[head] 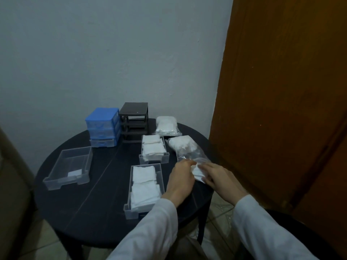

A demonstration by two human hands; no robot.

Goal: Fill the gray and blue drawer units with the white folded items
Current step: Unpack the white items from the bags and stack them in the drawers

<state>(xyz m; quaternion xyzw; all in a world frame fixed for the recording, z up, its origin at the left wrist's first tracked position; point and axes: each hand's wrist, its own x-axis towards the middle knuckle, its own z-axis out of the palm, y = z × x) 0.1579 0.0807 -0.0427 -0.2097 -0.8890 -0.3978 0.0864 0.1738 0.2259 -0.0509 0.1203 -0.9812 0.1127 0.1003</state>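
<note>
Two clear drawers (pixel 154 150) (pixel 144 190) hold white folded items (pixel 153 149); a third (pixel 70 170) holds one.

I see a blue drawer unit (pixel 102 126) and a dark gray drawer frame (pixel 134 121) standing side by side at the table's far edge. Three clear drawers lie out: two (pixel 153 151) (pixel 144 190) packed with white folded items, one (pixel 69 168) nearly bare. Two clear bags (pixel 167 126) (pixel 185 148) hold more.
</note>
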